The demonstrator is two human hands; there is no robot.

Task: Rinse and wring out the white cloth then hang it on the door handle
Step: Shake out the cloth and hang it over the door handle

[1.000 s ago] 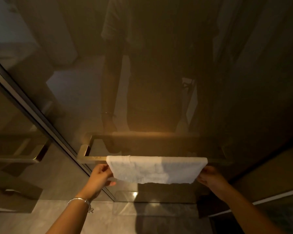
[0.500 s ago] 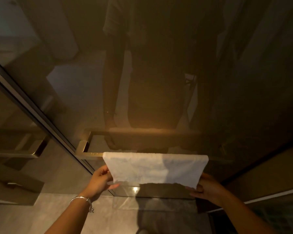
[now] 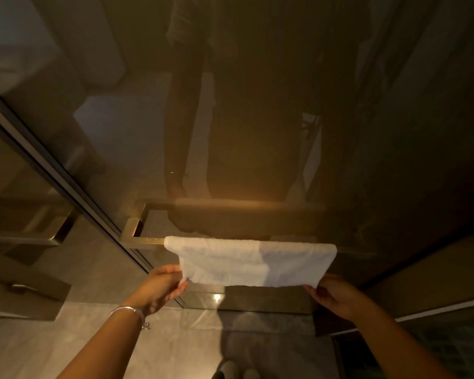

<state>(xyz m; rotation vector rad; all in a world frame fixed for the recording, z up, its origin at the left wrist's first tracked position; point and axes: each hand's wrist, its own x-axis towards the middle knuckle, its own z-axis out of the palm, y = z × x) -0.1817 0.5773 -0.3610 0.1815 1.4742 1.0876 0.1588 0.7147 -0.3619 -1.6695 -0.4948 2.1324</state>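
White cloth [image 3: 252,261] hangs folded over the horizontal bar of the brass-coloured door handle [image 3: 143,240], spread flat along it, against the dark glass door [image 3: 257,132]. We record the left hand [image 3: 162,283], a silver bracelet [image 3: 129,310] at its wrist, pinching the cloth's lower left corner between thumb and fingers. We find the right hand [image 3: 337,294] gripping the lower right corner, its fingertips partly hidden behind the hem. Grey floor tile [image 3: 175,348] lies below.

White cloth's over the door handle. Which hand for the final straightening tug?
Left, probably. The left hand pinches the bunched lower corner of the white cloth; the right hand only meets its corner from below, grip unclear.
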